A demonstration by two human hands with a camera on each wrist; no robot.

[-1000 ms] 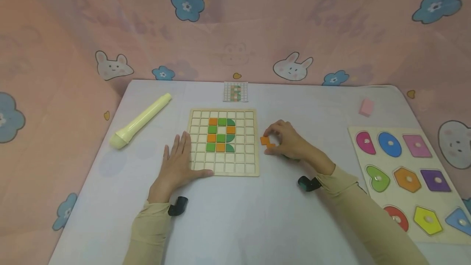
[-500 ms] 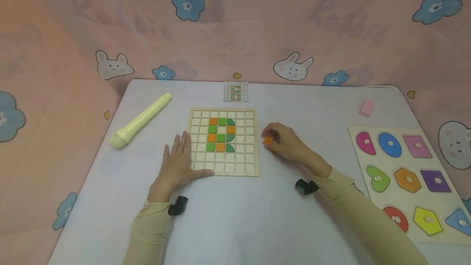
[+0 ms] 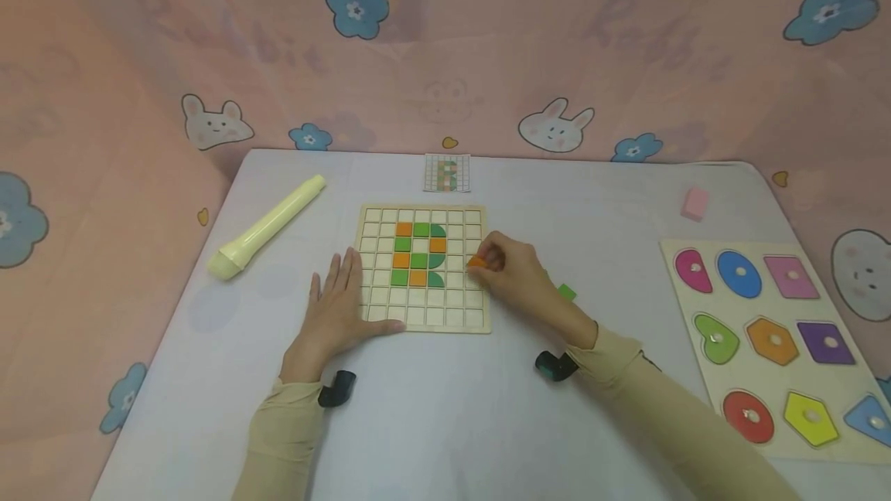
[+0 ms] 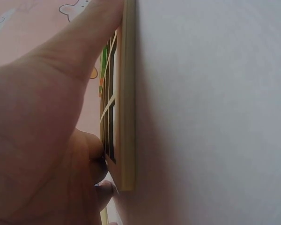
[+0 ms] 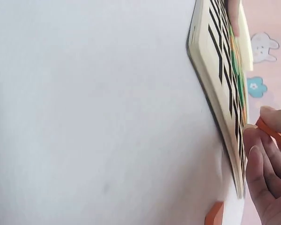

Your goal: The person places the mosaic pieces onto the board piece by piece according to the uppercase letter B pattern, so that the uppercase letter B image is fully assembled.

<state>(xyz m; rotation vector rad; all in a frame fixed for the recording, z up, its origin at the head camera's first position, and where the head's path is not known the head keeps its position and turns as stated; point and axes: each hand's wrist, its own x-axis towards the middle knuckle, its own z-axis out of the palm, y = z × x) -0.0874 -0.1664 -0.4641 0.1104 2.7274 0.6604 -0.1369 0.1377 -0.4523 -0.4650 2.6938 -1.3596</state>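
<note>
One orange block (image 3: 476, 261), pinched in the right hand (image 3: 511, 269), is now over the board (image 3: 455, 318) rather than beside it, unplaced but nearer the tiles (image 3: 419, 260) to that hand's left, while the left hand (image 3: 334, 315), fingers straight, touches the board's opposite edge.

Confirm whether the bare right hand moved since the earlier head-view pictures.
Yes. The right hand moved left: its fingers, earlier just right of the square cream wooden grid board, now overlap that board's right edge.
</note>
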